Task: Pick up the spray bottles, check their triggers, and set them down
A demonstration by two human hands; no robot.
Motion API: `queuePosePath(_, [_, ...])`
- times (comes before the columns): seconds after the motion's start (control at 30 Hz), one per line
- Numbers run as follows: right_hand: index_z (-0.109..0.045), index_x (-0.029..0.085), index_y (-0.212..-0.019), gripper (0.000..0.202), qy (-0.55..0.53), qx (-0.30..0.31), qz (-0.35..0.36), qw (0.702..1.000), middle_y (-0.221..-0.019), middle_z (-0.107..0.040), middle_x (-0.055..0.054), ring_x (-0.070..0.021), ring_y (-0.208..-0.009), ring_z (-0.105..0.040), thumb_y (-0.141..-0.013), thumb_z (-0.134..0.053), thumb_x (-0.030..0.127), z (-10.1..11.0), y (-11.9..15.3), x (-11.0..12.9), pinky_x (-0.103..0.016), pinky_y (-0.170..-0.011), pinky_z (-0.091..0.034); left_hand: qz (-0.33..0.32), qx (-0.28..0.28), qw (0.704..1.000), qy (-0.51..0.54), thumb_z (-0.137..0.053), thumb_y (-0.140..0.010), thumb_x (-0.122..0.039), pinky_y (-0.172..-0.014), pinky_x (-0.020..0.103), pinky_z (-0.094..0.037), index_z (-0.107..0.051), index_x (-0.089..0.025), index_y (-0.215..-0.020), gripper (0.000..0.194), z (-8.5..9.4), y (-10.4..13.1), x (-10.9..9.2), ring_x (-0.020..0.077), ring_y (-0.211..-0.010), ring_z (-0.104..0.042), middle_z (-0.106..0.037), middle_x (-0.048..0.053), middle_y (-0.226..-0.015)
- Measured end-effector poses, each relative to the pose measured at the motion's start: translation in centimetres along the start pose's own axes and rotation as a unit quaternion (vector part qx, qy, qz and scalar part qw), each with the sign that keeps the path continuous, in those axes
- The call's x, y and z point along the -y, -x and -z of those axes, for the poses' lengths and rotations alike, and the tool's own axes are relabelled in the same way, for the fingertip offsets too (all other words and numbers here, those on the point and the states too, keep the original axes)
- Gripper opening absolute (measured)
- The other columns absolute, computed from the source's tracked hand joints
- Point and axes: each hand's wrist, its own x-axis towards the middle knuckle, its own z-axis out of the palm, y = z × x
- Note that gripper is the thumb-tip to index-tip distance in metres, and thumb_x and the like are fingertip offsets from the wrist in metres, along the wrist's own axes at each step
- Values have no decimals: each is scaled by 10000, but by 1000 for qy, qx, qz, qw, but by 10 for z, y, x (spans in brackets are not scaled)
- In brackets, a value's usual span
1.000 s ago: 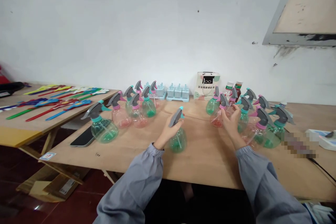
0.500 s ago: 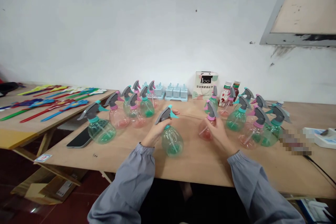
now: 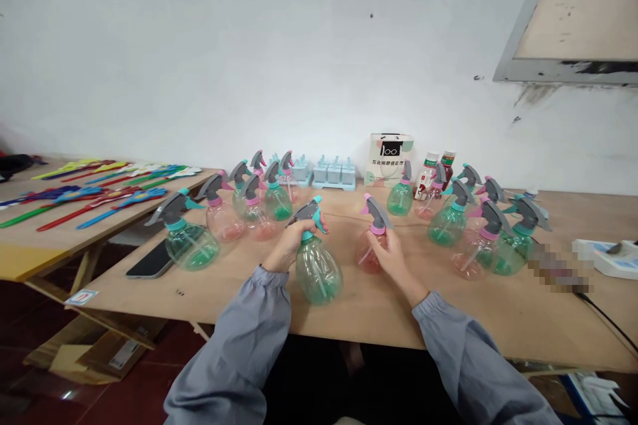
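My left hand (image 3: 294, 242) is wrapped round the neck and trigger of a green spray bottle (image 3: 319, 272) with a grey and teal head. That bottle leans a little, its nozzle end up and to the right. Around the pink body of another spray bottle (image 3: 367, 259), with a grey and pink head, my right hand (image 3: 391, 257) is closed from the right side. The two bottles are close together but apart, near the front middle of the table. Whether their bases touch the table I cannot tell.
Several green and pink spray bottles stand at left (image 3: 192, 246) and right (image 3: 513, 249). Ice-pop moulds (image 3: 333, 174), a printed bag (image 3: 389, 161) and drink bottles (image 3: 428, 176) line the wall. A phone (image 3: 152, 259) lies left; a white tray (image 3: 611, 259) sits right. Colourful hand-shaped items (image 3: 119, 206) cover the side table.
My right hand has brought the pink spray bottle left, closer to the green one. My left hand has shifted slightly left, and its fingers now curl round the teal trigger.
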Motion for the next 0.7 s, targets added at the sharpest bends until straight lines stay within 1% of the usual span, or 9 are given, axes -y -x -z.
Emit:
queuePosePath(0.07, [-645,210,-1027,362,0,1,-4,1000,-973,-730,-99,-271,-915,-684,-851,-611,524,-1,0,0,-444,-874,-541,5,41,999,-22,-564,-513,-226,-767,331,-501,-681,-189,-711,233,2,3,-4,252,-893,-681,-722,50,-754])
queuePosePath(0.13, [-642,209,-1031,373,1,-1,-8,1000,-973,-731,-102,-274,-912,-684,-850,-607,533,-1,0,-1,-444,-864,-539,-8,64,997,-42,-579,-538,-203,-827,328,-497,-677,-201,-706,194,4,4,-6,245,-936,-674,-723,43,-776])
queuePosePath(0.2, [-640,206,-1030,382,2,-3,-10,1000,-975,-728,-105,-278,-915,-684,-849,-602,540,-2,0,-2,-446,-864,-536,-22,50,998,-44,-575,-544,-201,-850,325,-493,-658,-203,-670,152,4,3,-5,240,-949,-670,-721,44,-781])
queuePosePath(0.33, [-639,207,-1030,397,1,1,-9,1000,-995,-722,-111,-286,-947,-682,-848,-598,557,-2,1,-3,-458,-891,-529,-18,-14,999,-28,-536,-514,-243,-780,331,-504,-609,-198,-574,105,4,-1,-3,248,-901,-679,-714,56,-740])
queuePosePath(0.37, [-640,208,-1032,402,2,3,-9,1000,-999,-721,-112,-287,-956,-681,-848,-596,563,-2,1,-3,-458,-897,-528,-17,-17,999,-30,-536,-512,-248,-790,337,-510,-611,-201,-572,106,4,-2,-3,254,-911,-683,-718,56,-745])
queuePosePath(0.5, [-641,214,-1038,418,4,7,-15,1000,-1001,-727,-107,-279,-951,-678,-849,-593,583,0,1,-2,-448,-896,-530,-35,-9,999,-34,-556,-524,-243,-915,374,-509,-641,-212,-629,138,2,-2,-4,273,-1016,-680,-734,54,-793])
queuePosePath(0.57, [-643,216,-1033,420,2,8,-16,1000,-993,-730,-106,-276,-932,-678,-846,-597,589,0,1,-1,-443,-882,-534,-42,-29,999,-18,-547,-518,-247,-906,379,-510,-625,-211,-611,127,3,-2,-4,274,-993,-680,-716,56,-753])
queuePosePath(0.63, [-647,216,-1029,419,-1,7,-16,1000,-975,-732,-104,-275,-912,-679,-842,-603,589,1,1,1,-438,-869,-536,-43,-50,998,-2,-538,-508,-251,-864,375,-519,-607,-204,-580,110,4,-2,-4,266,-922,-685,-691,55,-698])
queuePosePath(0.7, [-650,215,-1025,413,-2,7,-17,1000,-959,-731,-102,-273,-897,-679,-839,-606,581,1,1,2,-437,-859,-537,-41,-52,998,5,-539,-512,-249,-847,373,-528,-617,-200,-581,115,6,-1,-4,259,-883,-687,-688,50,-682])
